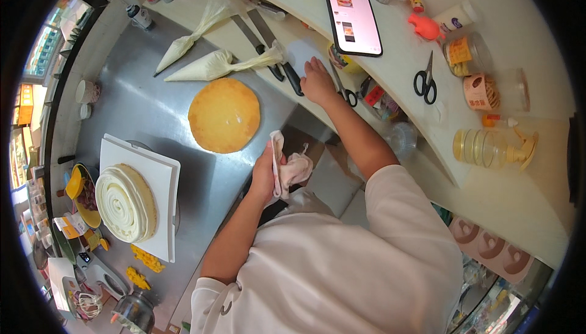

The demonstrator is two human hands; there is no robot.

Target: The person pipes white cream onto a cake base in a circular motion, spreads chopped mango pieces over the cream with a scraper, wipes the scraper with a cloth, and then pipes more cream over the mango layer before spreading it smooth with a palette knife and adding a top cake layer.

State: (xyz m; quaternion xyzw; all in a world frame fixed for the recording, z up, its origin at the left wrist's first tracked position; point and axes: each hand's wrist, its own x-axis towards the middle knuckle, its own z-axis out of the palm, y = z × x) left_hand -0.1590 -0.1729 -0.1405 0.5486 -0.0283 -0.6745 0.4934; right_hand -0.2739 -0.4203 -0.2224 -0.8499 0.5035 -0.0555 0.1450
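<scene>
My left hand (264, 171) grips a crumpled pale cloth (295, 169) in front of my body. My right hand (317, 83) reaches over the lower shelf, fingers pointing away from me, at the edge of a pale bluish flat piece (303, 53). Whether it holds that piece is unclear. Close by lie the black handle of a long knife (293, 80) and black-handled scissors (350, 97). A round sponge cake layer (224, 115) rests on the steel table. Further left, a cake with swirled white cream (121, 203) sits on a square white board (162, 228).
Two filled piping bags (201, 67) lie beyond the sponge layer, beside a second long blade (247, 33). A lit phone (352, 15) rests on the upper shelf, with jars (467, 54) and a pump bottle (485, 148). Chopped yellow fruit (146, 259) and a metal bowl (135, 311) are lower left.
</scene>
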